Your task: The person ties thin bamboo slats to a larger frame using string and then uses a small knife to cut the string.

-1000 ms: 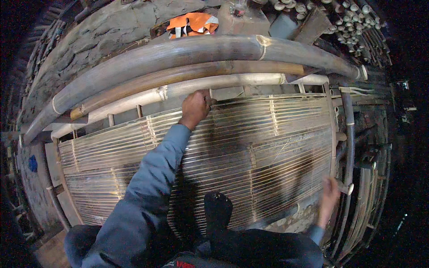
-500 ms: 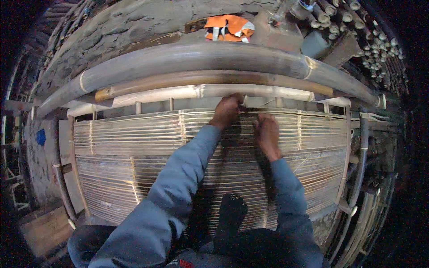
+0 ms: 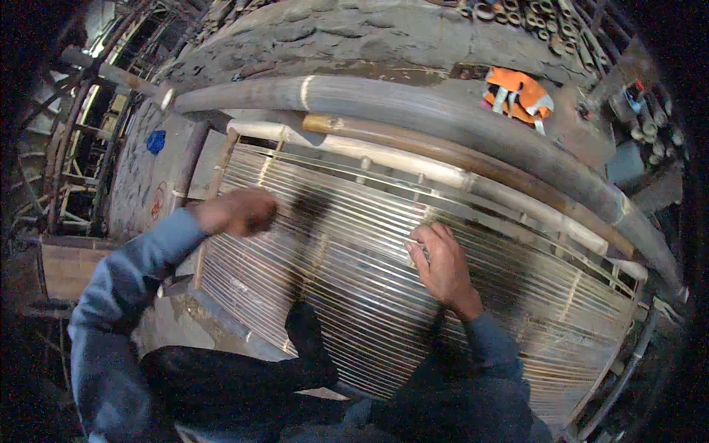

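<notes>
A panel of thin, split bamboo slats [image 3: 362, 255] lies in front of me, its slats running side to side across several crosswise pieces. Above its left end is my left hand [image 3: 240, 212], blurred, with the fingers curled closed; what they hold, if anything, is hidden. My right hand [image 3: 445, 272] rests on or just over the slats near the middle. Its fingers are bent in and the thumb meets them, around something too small to make out. My foot [image 3: 306, 332] in dark covering is on the panel's near side, between the two arms.
Along the panel's far side run a thick grey bamboo pole [image 3: 399, 100], a thinner brown pole [image 3: 384, 136] and a pale one [image 3: 421, 164]. An orange and white cloth [image 3: 519, 96] lies on the ground beyond. Cut bamboo [image 3: 532, 18] is stacked at the back; a wooden board [image 3: 77, 269] is at left.
The view has turned and shifted left. My hands, close together at the panel's far edge before, are now wide apart, the left at the left end and the right nearer the middle.
</notes>
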Available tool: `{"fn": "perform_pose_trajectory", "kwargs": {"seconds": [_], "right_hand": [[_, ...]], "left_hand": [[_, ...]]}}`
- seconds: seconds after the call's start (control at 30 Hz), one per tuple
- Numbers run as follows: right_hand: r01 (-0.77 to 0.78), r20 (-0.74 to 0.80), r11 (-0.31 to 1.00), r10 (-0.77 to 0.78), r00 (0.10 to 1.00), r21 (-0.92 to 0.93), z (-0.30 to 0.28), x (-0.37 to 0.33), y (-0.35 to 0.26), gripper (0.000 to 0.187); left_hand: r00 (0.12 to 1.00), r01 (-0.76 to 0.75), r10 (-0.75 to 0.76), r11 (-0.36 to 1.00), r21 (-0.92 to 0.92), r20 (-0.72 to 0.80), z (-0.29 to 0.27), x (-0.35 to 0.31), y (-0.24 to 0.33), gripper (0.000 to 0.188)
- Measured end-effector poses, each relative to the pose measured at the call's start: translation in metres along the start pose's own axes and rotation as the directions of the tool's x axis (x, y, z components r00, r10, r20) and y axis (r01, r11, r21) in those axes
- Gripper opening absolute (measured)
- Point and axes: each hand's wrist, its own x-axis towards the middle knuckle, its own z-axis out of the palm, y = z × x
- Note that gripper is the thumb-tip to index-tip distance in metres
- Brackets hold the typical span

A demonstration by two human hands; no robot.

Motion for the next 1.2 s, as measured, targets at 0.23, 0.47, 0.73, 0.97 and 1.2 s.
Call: {"fn": "perform_pose_trajectory", "kwargs": {"seconds": [0.23,0.47,0.73,0.97,1.2], "right_hand": [[0.291,0.585,0.956,-0.212,0.783,-0.043,0.002,0.057,-0.035,0.011],[0.258,0.773,0.945,-0.008,0.634,-0.202,-0.005,0.108,-0.117,0.023],[0.307,0.807,0.936,-0.044,0.589,-0.174,0.140,0.201,-0.061,0.017],[0.040,0.330,0.995,-0.010,0.944,-0.086,0.326,0.267,-0.011,0.022],[-0.727,0.616,0.226,0.405,0.676,0.649,0.347,0.281,-0.050,0.023]], "left_hand": [[0.560,0.369,-0.734,0.636,-0.678,-0.384,0.107,-0.029,-0.088,0.029],[0.263,0.279,-0.793,0.608,-0.744,-0.550,0.172,0.112,-0.114,0.031],[0.381,0.326,-0.675,0.737,-0.591,-0.632,0.180,0.102,-0.134,0.027],[0.688,-0.201,-0.716,-0.038,-0.979,-0.113,0.174,0.082,-0.148,0.019],[0.930,-0.329,-0.331,-0.566,-0.756,-0.157,0.180,0.049,-0.048,0.011]]}}
